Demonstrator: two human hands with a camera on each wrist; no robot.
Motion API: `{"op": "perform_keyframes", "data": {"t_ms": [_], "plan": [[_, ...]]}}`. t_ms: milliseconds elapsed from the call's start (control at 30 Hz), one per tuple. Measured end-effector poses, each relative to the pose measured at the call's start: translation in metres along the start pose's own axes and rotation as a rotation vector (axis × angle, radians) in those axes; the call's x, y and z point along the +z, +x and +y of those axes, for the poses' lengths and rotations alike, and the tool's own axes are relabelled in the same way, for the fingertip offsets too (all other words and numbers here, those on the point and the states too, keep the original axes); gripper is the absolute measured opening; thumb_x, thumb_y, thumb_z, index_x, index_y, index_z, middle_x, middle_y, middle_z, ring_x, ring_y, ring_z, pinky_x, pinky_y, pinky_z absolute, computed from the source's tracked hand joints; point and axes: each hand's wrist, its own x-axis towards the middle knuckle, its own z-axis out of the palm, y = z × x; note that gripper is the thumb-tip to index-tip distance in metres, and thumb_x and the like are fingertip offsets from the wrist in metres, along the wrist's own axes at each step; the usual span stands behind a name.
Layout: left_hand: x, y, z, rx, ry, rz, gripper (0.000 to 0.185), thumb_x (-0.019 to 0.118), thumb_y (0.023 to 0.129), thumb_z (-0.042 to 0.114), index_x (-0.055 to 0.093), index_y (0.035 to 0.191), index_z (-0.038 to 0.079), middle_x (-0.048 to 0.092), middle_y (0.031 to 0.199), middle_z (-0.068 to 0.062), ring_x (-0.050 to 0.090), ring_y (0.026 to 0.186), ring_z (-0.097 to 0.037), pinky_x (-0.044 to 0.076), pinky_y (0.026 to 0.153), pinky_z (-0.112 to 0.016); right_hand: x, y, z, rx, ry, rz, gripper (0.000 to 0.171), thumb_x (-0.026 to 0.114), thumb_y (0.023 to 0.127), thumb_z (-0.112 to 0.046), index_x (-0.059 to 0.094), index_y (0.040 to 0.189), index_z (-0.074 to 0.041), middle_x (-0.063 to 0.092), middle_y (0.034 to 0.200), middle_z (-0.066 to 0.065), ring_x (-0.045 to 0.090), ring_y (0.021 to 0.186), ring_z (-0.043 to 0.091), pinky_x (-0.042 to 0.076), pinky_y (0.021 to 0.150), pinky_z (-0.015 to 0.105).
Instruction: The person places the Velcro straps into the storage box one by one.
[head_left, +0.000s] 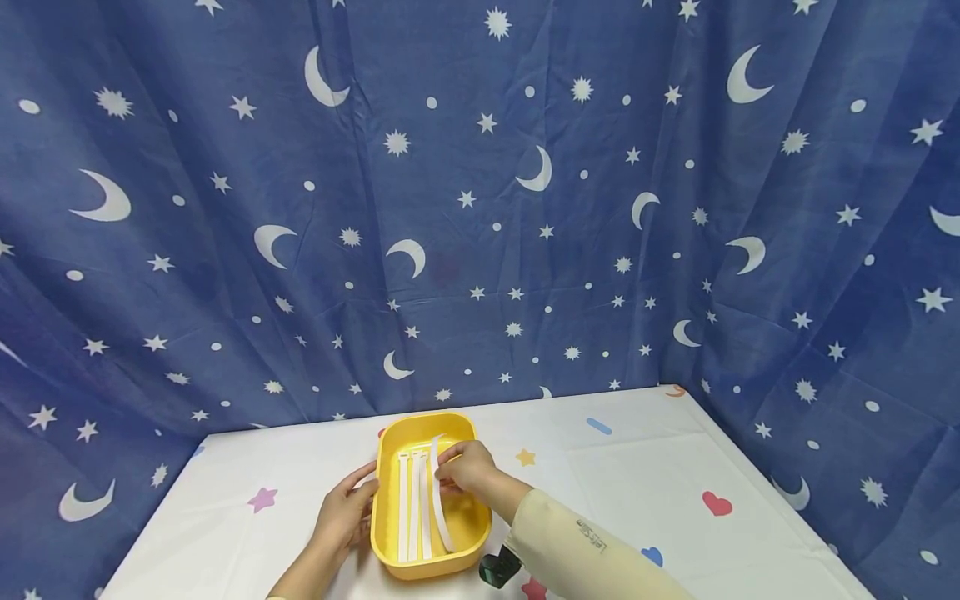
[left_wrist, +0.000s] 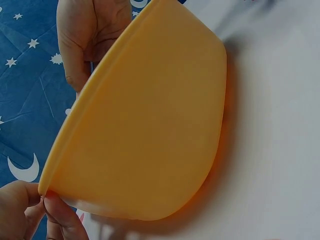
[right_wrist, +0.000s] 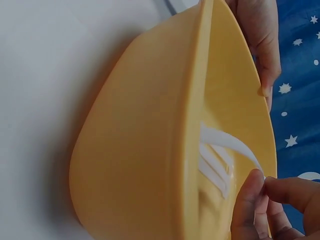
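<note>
A yellow plastic tub (head_left: 438,569) with rounded corners stands on the white tablecloth. At its left side my left hand (head_left: 345,517) holds the rim, thumb and fingers pinching the edge in the left wrist view. Inside the tub several flat white straps (head_left: 416,508) lie lengthwise, side by side, with wider heads at the far end. My right hand (head_left: 471,471) reaches over the right rim and pinches another white strap (head_left: 438,508) between thumb and finger. In the right wrist view this pinched strap (right_wrist: 230,140) bows upward above the others.
The tablecloth (head_left: 615,500) has printed stars and hearts. A small black device (head_left: 498,568) sits under the right wrist, close to the tub's near right corner. Behind and to the right of the table hangs a blue curtain (head_left: 450,333) with moons and stars.
</note>
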Motion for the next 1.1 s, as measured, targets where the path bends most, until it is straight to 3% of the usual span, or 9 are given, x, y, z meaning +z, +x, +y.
{"op": "perform_keyframes", "data": {"t_ms": [400,867,1100], "plan": [[-0.001,0.002,0.000,0.001,-0.002,-0.006,0.048,0.054,0.099,0.022,0.048,0.144,0.008,0.062,0.096,-0.011,0.062,0.073,-0.014,0.056,0.060,-0.027,0.012,0.004,0.004,0.010,-0.033,0.017,0.013,0.070,0.079,0.011,0.064,0.088,0.003,0.056,0.067,0.005,0.056,0.055,0.011,0.061,0.064,0.035],[-0.001,0.004,-0.002,0.007,-0.029,-0.012,0.048,0.055,0.099,0.021,0.047,0.145,0.007,0.064,0.097,-0.011,0.063,0.071,-0.013,0.056,0.058,-0.026,0.021,0.006,0.023,-0.030,-0.101,0.048,0.017,0.065,0.078,0.014,0.060,0.081,-0.001,0.050,0.055,0.004,0.047,0.043,0.008,0.050,0.044,0.019],[0.000,0.002,-0.002,-0.004,-0.038,-0.003,0.047,0.055,0.099,0.019,0.049,0.144,0.008,0.063,0.099,-0.012,0.064,0.070,-0.013,0.056,0.057,-0.025,0.025,0.010,0.029,-0.046,-0.131,0.076,0.018,0.065,0.076,0.014,0.059,0.079,-0.002,0.047,0.051,0.002,0.048,0.040,0.008,0.050,0.042,0.020]]}}
